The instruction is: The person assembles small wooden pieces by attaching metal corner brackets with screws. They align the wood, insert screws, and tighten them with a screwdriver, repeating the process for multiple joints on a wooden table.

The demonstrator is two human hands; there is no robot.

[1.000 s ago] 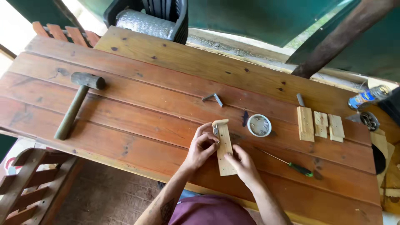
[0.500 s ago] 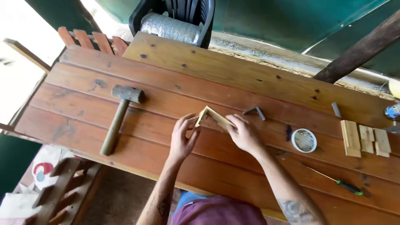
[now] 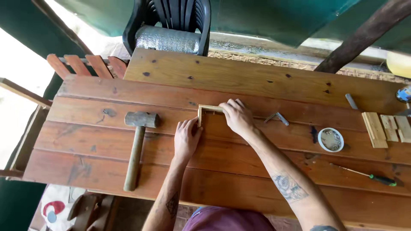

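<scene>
Here both hands press a small wooden corner piece (image 3: 204, 112) flat, right of the mallet (image 3: 136, 145): left hand (image 3: 186, 137) steadying one leg, right hand (image 3: 236, 117) apparently clamped over the other.

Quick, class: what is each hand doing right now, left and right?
Left hand: fingers pressed against the upright side of the L-shaped wooden piece on the table.
Right hand: resting over the piece's top strip, holding it down.

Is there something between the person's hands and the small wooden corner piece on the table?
Nothing visible. The left hand and the right hand both already touch the wooden corner piece on the table.
</scene>
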